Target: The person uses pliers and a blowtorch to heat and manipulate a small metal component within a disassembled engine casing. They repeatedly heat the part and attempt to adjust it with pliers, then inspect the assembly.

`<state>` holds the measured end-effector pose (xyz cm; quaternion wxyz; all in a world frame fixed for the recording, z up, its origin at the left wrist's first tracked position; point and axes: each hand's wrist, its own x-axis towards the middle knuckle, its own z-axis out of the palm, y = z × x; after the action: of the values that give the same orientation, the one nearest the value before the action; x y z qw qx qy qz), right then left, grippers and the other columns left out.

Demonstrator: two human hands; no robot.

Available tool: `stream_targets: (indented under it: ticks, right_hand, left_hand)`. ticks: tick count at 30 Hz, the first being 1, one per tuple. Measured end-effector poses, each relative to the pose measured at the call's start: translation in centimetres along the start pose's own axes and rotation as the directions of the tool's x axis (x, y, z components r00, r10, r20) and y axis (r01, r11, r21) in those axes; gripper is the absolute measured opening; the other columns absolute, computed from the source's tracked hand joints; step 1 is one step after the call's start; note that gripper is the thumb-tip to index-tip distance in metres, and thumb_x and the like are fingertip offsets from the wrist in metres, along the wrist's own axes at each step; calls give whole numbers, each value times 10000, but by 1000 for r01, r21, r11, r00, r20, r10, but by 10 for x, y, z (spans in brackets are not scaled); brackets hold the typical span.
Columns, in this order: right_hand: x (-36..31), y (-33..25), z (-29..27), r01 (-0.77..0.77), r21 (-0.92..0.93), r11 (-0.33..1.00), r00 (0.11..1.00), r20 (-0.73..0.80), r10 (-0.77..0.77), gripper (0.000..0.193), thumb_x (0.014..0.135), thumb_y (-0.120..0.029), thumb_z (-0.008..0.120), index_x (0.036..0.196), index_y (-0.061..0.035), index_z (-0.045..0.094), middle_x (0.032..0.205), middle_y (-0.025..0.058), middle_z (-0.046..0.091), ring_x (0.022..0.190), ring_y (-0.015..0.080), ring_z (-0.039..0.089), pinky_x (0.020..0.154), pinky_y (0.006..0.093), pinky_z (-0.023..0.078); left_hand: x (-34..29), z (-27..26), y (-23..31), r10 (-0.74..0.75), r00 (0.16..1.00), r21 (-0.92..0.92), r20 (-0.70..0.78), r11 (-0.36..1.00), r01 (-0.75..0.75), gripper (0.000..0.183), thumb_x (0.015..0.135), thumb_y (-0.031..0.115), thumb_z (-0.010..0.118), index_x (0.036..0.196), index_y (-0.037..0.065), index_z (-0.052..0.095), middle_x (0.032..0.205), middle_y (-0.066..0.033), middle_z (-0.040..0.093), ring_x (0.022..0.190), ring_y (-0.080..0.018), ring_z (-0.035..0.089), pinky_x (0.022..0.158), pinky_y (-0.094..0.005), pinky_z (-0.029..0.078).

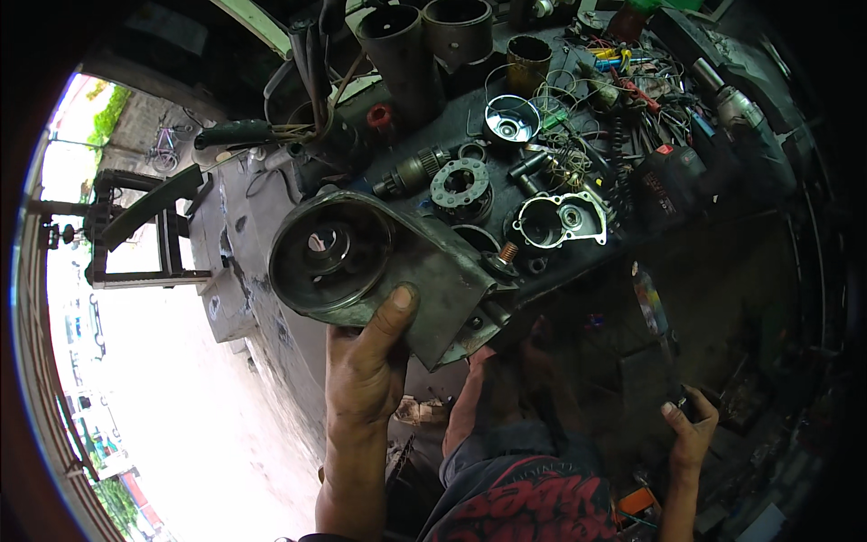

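My left hand (366, 379) is closed on a dark, greasy metal housing (438, 280), its thumb pressed against the near side. The housing has a wide round opening at its left end and an angular body reaching right, and it is held up over the bench's near edge. Low at the right, my right hand (694, 429) is wrapped round the dark lower end of a long, slim tool (652, 303). That tool points up and away, with a shiny, blade-like upper part; its exact kind is unclear in the shadow.
On the dark workbench (542, 280) lie a toothed gear shaft (415, 172), a ring with holes (461, 185), a silver casting (582, 221) and a metal cup (512, 122). Behind stand large cylinders (390, 54) and a rusty can (528, 65). Tangled wires (569, 167) and a power tool (741, 113) lie rightward.
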<state>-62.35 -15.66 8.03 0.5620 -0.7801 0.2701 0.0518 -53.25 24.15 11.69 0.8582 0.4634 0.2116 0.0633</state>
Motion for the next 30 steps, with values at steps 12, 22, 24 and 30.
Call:
stream_targets:
  ticks: [12,22,24,30]
  right_hand:
    - [8,22,-2,-106,-5,994,992,70,106,390,777,-119,836,1098,70,723,945,62,728,858,127,665,810,263,519]
    - [13,47,-2,-175,20,984,981,84,172,426,771,-137,867,1114,68,721,952,58,735,856,124,671,807,259,527]
    - [14,47,-2,-184,26,983,979,89,181,429,773,-143,866,1115,70,721,949,55,735,852,122,670,803,255,526]
    - [17,45,1,-180,47,983,979,107,174,420,777,-146,852,1107,80,720,887,34,716,763,97,637,719,242,501]
  left_hand:
    - [30,-10,-48,-101,995,239,8,966,96,432,983,153,720,1349,-32,586,1251,-144,676,1117,-211,665,972,-367,546]
    - [13,-36,-58,-249,968,84,-29,964,251,485,1064,231,553,1444,-59,469,1262,-207,667,1064,-283,699,957,-386,549]
    - [9,-37,-57,-238,970,172,-44,955,243,493,1094,285,495,1439,-66,463,1183,-219,708,963,-285,742,863,-369,595]
    - [-4,-13,-52,-254,960,72,-121,962,264,507,1087,288,508,1434,-79,459,1208,-223,693,987,-297,743,868,-375,614]
